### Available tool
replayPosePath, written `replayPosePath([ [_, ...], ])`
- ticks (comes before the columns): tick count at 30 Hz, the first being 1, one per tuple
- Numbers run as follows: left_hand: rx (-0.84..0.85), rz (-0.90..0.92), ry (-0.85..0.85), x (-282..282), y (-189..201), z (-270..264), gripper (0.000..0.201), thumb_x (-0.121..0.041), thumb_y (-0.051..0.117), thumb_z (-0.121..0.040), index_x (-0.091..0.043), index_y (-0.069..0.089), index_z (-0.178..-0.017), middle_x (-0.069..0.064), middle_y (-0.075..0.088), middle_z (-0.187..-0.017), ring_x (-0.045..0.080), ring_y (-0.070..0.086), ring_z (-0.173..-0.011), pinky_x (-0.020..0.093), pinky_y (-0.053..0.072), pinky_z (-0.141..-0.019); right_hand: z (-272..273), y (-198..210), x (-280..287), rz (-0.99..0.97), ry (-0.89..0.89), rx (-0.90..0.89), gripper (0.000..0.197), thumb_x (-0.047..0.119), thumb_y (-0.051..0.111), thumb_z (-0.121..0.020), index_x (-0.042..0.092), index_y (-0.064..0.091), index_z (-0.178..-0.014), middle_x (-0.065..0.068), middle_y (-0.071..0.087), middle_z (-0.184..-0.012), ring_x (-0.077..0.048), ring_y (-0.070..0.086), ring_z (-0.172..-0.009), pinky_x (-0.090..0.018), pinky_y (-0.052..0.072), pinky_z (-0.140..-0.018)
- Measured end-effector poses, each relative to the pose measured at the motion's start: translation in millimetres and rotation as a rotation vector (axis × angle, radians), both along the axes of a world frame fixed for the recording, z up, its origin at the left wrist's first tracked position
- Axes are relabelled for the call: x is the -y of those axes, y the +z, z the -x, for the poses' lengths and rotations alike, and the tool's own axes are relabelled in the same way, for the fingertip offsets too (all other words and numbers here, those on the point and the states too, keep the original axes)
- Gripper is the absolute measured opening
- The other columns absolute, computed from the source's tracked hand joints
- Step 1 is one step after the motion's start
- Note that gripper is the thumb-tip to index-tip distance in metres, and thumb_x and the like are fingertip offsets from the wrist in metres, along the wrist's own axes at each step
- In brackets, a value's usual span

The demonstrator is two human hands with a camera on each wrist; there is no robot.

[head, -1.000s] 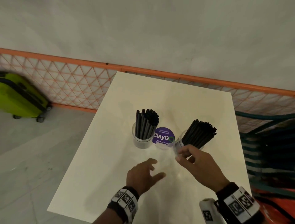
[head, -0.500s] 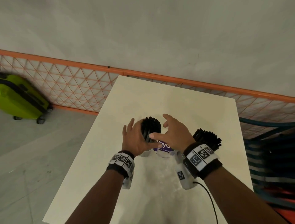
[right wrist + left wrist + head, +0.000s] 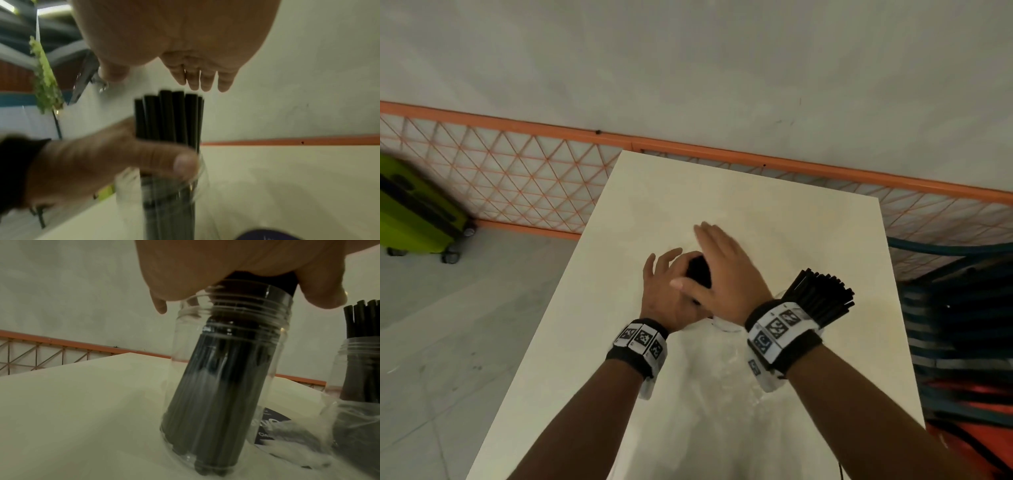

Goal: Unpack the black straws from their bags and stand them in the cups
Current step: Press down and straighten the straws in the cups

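Observation:
On the white table (image 3: 756,198) a clear cup (image 3: 180,337) holds a bundle of black straws (image 3: 698,270). My left hand (image 3: 671,294) grips this bundle just above the cup's rim, with the thumb (image 3: 180,162) wrapped across the front. My right hand (image 3: 726,270) hovers flat over the straw tops (image 3: 168,110), fingers (image 3: 205,78) straight and together. A second cup of black straws (image 3: 822,294) stands to the right, behind my right wrist. In the head view the left cup is hidden by my hands.
Crumpled clear plastic bags (image 3: 715,370) lie on the table near my wrists, beside a purple-labelled item (image 3: 271,425). An orange mesh fence (image 3: 517,171) runs behind the table. A green suitcase (image 3: 414,212) stands on the floor at left, stacked chairs (image 3: 962,325) at right.
Both hands moved forward from the near table to the left cup. The left hand closed round its straws, and the right hand left the right cup and flattened above the straw tops.

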State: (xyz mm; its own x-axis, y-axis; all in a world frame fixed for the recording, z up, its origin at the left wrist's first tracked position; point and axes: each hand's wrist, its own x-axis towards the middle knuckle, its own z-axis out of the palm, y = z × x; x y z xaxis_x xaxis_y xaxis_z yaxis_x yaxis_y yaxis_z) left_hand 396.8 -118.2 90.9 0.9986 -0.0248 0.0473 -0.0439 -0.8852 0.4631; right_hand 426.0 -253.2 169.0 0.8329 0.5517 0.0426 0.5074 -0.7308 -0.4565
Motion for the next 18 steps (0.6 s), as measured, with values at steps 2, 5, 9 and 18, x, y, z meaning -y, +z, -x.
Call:
replayPosePath([
  [2,0.019,0.004,0.015,1,1,0,0.082,-0.064,0.043,-0.068,-0.021,0.050,-0.137,-0.003,0.059,-0.133,0.027,0.045,-0.135,0.057,0.025,-0.117,4,-16,-7,0.025,0.004,-0.082,0.088,0.070,0.047,-0.086,0.014,0.024,-0.151,-0.006,0.028,-0.158,-0.022,0.022,-0.146,-0.037,0.021,-0.121],
  [5,0.088,0.047,0.046,1,5,0,0.074,-0.059,0.057,-0.066,-0.019,0.054,-0.129,-0.001,0.065,-0.121,0.026,0.055,-0.123,0.057,0.032,-0.112,7,-25,-12,-0.096,-0.088,-0.071,0.073,0.066,0.055,-0.084,0.020,0.044,-0.139,0.000,0.048,-0.140,-0.019,0.042,-0.126,-0.038,0.044,-0.104],
  [9,0.123,-0.012,0.012,0,3,-1,0.076,-0.053,0.077,-0.061,-0.021,0.054,-0.126,0.004,0.066,-0.123,0.030,0.058,-0.121,0.061,0.037,-0.108,8,-27,-15,-0.189,-0.156,-0.052,0.073,0.064,0.054,-0.086,0.018,0.042,-0.141,0.001,0.047,-0.140,-0.017,0.042,-0.126,-0.026,0.037,-0.102],
  [18,0.042,-0.009,0.015,-1,-6,-5,0.066,-0.059,0.042,-0.072,-0.026,0.060,-0.127,-0.008,0.062,-0.127,0.028,0.046,-0.135,0.057,0.029,-0.114,8,-23,-19,0.114,-0.151,0.127,0.091,0.079,0.033,-0.083,0.013,0.035,-0.145,-0.006,0.046,-0.147,-0.025,0.042,-0.134,-0.040,0.036,-0.111],
])
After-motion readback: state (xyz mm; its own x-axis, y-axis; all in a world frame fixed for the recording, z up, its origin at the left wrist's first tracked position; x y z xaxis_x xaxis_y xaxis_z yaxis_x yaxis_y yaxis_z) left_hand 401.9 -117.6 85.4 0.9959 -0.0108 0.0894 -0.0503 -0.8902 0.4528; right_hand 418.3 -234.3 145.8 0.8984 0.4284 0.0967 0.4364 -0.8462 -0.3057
